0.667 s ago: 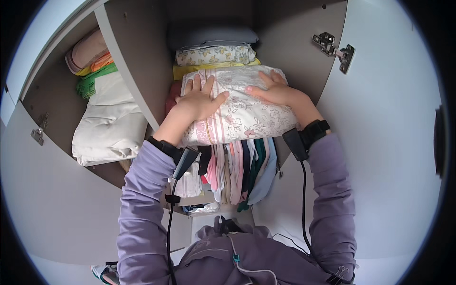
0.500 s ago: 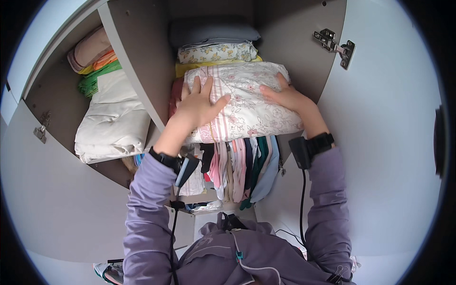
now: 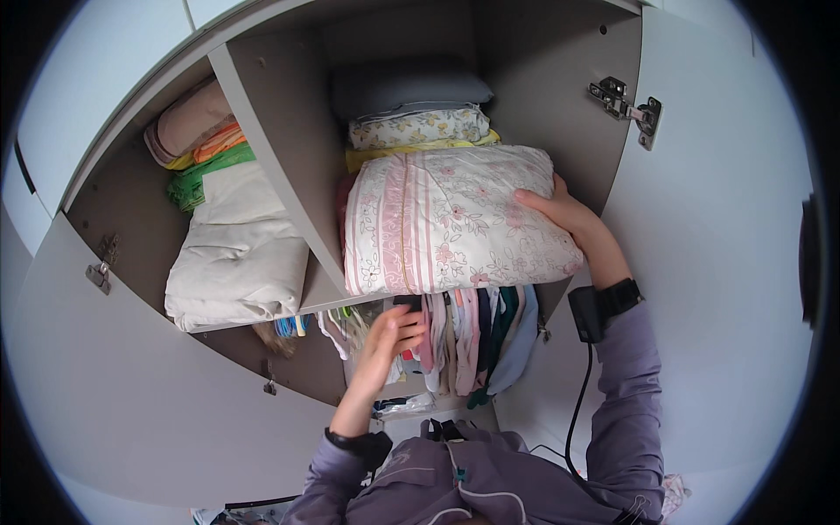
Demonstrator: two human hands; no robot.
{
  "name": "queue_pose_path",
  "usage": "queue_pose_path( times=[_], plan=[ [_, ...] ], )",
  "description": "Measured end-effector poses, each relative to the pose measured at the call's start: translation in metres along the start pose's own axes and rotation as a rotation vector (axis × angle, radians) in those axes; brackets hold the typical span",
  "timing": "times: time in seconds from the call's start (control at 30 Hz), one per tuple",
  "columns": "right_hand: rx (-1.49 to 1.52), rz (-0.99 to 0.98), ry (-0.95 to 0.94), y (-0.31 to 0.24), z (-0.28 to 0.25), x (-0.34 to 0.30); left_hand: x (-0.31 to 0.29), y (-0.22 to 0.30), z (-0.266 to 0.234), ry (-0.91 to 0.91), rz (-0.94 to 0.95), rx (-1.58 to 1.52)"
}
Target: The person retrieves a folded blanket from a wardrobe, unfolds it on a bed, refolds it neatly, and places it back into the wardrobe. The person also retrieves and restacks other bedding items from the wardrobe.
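A thick folded quilt [image 3: 472, 219], white with pink flowers and a pink striped band, lies on the right-hand shelf, its front bulging at the shelf's edge. My right hand [image 3: 560, 210] clasps its right side, the thumb on top and the other fingers partly hidden around the side. Below the quilt's front, my left hand [image 3: 389, 341] hangs in the air with nothing in it, its fingers loosely bent and apart. Behind the quilt is a pile with yellow cloth [image 3: 367, 157], a folded yellow-flowered cloth [image 3: 420, 127] and a dark grey folded piece [image 3: 411, 85].
A divider [image 3: 276, 166] separates the left compartment, which holds folded off-white cloth [image 3: 236, 254], green cloth [image 3: 210, 175] and a rolled beige piece [image 3: 188, 122]. Clothes [image 3: 472, 341] hang below the shelf. Open doors stand left [image 3: 114, 376] and right [image 3: 726, 289].
My left hand has left the quilt's top and dropped below its front edge. My right hand has shifted from the top to the right side. The quilt's front looks fuller.
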State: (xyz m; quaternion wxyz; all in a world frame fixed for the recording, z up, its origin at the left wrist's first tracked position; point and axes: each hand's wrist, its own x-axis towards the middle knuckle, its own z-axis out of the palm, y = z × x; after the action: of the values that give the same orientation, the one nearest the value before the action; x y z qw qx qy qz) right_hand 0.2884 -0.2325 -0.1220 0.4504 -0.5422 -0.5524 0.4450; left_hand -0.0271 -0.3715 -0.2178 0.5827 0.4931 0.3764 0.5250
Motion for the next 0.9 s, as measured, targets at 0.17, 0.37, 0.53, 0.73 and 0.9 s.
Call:
queue_pose_path(
  times=[0.17,0.37,0.53,0.73,0.9],
  plan=[
    [0.255,-0.011,0.052,0.007,0.006,-0.033,0.042,-0.026,0.014,-0.208,0.097,-0.307],
    [0.353,-0.400,0.185,0.043,0.015,-0.079,0.045,-0.024,0.056,-0.090,0.246,-0.410],
    [0.524,-0.500,0.287,0.064,0.033,-0.083,0.064,0.007,0.081,0.094,0.255,-0.590],
    [0.449,-0.600,0.269,0.060,0.046,-0.062,0.098,0.054,0.074,0.112,0.369,-0.617],
    [-0.233,-0.315,0.071,0.038,0.014,-0.065,0.099,0.086,0.063,0.110,0.515,-0.352]
  ],
)
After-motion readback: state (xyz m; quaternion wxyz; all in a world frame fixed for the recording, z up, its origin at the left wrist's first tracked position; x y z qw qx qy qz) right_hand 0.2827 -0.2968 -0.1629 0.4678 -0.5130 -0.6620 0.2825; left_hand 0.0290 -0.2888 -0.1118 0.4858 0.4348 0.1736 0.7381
